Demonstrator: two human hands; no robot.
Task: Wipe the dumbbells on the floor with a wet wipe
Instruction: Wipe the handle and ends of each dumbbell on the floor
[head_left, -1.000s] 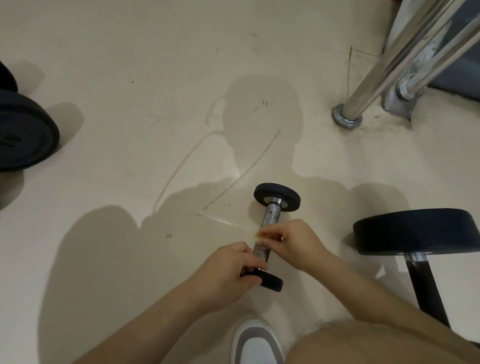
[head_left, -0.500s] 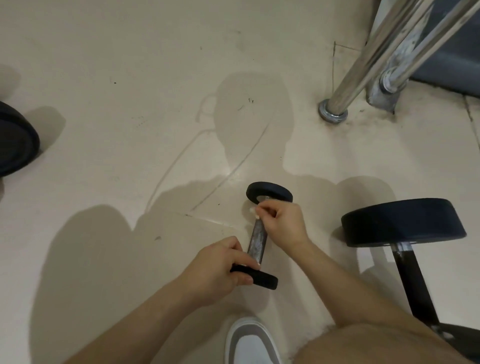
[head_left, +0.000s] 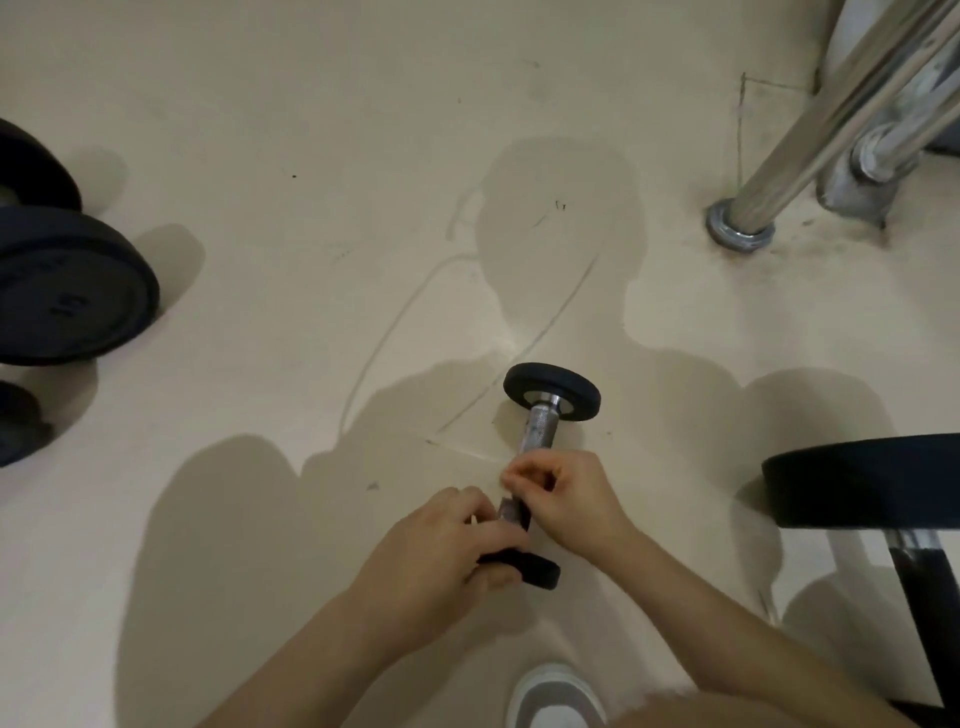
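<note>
From the head camera, looking down at a pale floor (head_left: 311, 156), a small dumbbell (head_left: 540, 431) lies just below the centre of the picture, its knurled chrome handle running from a black end disc at about 12 o'clock down to the other disc at 6 o'clock. The left hand (head_left: 441, 551) is closed over that near disc, fingers wrapped on its edge, steadying the weight. The right hand (head_left: 566, 493) is curled shut around the lower handle, thumb and fingertips pinched together on something pale that I take to be the wet wipe (head_left: 506, 480); only a sliver shows, so how it is folded cannot be told. The step in hand looks like wiping the handle, with the upper stretch of chrome bare at this moment. The next move probably calls for sliding the pinched wipe along the bar toward the far disc while the left hand keeps the dumbbell from rolling, then over both discs. At 9 o'clock, well apart, larger black dumbbells (head_left: 67, 286) wait on the floor. At 3 o'clock stands a black padded stool (head_left: 862, 483), at 1 o'clock chrome rack legs (head_left: 779, 171), and at 6 o'clock a white shoe (head_left: 556, 696).
</note>
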